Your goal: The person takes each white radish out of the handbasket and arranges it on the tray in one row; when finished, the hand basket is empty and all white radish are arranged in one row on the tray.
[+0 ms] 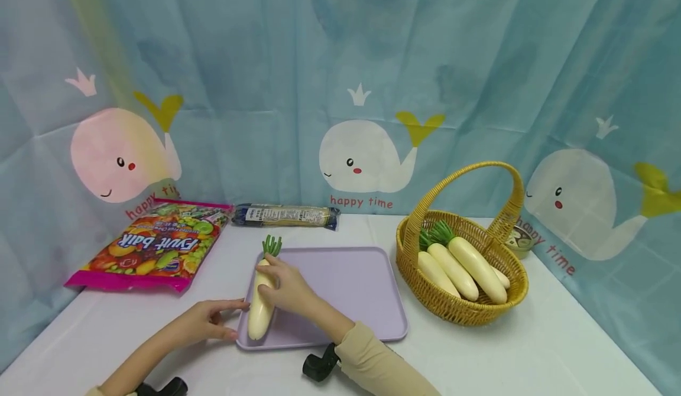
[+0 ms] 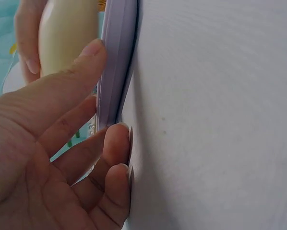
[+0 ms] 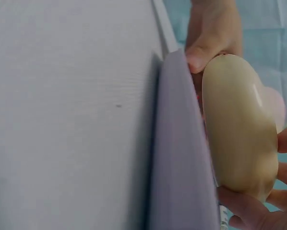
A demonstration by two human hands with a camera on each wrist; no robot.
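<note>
Nearest me, the left hand (image 1: pixel 199 324), fingers loosely extended, touches the left rim of a lilac, rectangular, plastic-looking tray (image 1: pixel 346 289). Just inside that rim, a smooth, white, elongated radish (image 1: pixel 259 319) runs near to far, green tuft (image 1: pixel 272 244) farthest; whether it fully rests, I can't quite tell. The right hand (image 1: pixel 289 289) grips its farther half from the right.

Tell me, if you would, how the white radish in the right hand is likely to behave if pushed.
The white radish would probably roll sideways, given its long, rounded body. Its smooth, glossy surface may be slippery to grip. The raised rim of the tray might stop a gentle roll.
</note>
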